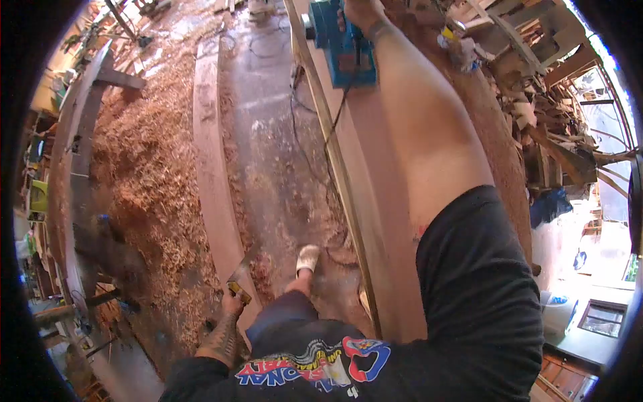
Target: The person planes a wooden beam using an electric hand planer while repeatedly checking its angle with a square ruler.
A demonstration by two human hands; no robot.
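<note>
My right hand [362, 13] reaches far forward at the top of the head view, its fingers wrapped round the handle of a blue electric planer [355, 63]. The planer rests on a broad reddish wooden plank [375, 141]. Low on the left, my left hand [232, 305] is closed on the yellow-and-dark handle of a handsaw [240, 289]. Its thin blade points forward, over a second long board [211, 147]. A dark power cord [295, 127] hangs from near the planer and trails along the floor.
Thick wood shavings [147, 154] cover the floor at left. A long wooden beam [82, 134] stands beyond them. Wood offcuts [549, 134] are heaped at right, near a white bucket [559, 311]. My foot in a pale shoe [307, 258] stands between the two boards.
</note>
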